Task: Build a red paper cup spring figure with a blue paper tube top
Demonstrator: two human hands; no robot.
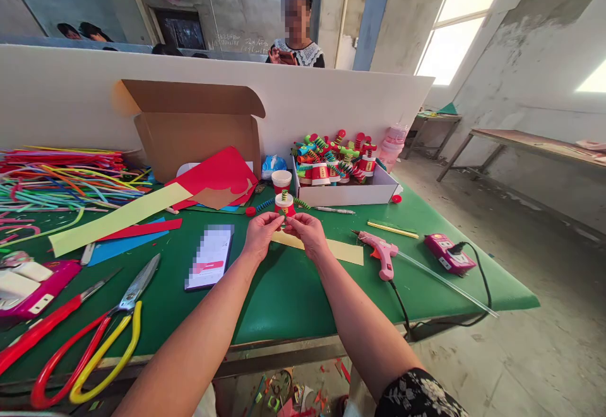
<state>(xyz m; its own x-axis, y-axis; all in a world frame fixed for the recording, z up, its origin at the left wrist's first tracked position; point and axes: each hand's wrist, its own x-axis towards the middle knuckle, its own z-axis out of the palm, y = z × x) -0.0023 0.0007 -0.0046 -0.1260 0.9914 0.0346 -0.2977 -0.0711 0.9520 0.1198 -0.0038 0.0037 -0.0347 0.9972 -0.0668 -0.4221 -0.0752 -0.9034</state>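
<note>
Thumb and fingers pinched, my left hand (260, 235) meets my right hand (308, 233) over the middle of the table. Whatever lies between the fingertips is too small to make out. Just beyond them stands a red and white paper cup (285, 202), upside down, with a green coil on top. A blue coiled pipe cleaner (266, 204) sticks out at its left and a green coiled pipe cleaner (302, 203) at its right. Under my hands lies a pale yellow paper strip (345, 252). Another paper cup (281, 178) stands upright behind.
A white box (348, 195) holds several cup figures. To the right are a pink glue gun (381, 253) and a power strip (449, 254). At left lie a phone (209, 257), scissors (135, 284), pipe cleaners (71, 174) and coloured paper (222, 174). A person (297, 26) stands behind the partition.
</note>
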